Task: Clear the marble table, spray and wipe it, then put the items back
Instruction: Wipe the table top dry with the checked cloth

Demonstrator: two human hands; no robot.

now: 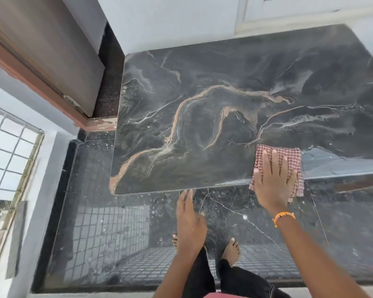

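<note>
Now, left to right: window grille (11, 151) at far left, then the dark veined counter (202, 117) with nothing on its visible surface, so clearing looks done. Left hand (188, 220) has straight fingers, tips at the counter's near edge, holding nothing. Right hand (272, 181) lies flat, fingers spread, pressing the checked cloth (289, 157) on the near edge. Wiping seems underway; spray bottle not visible. Putting items back is left.
</note>
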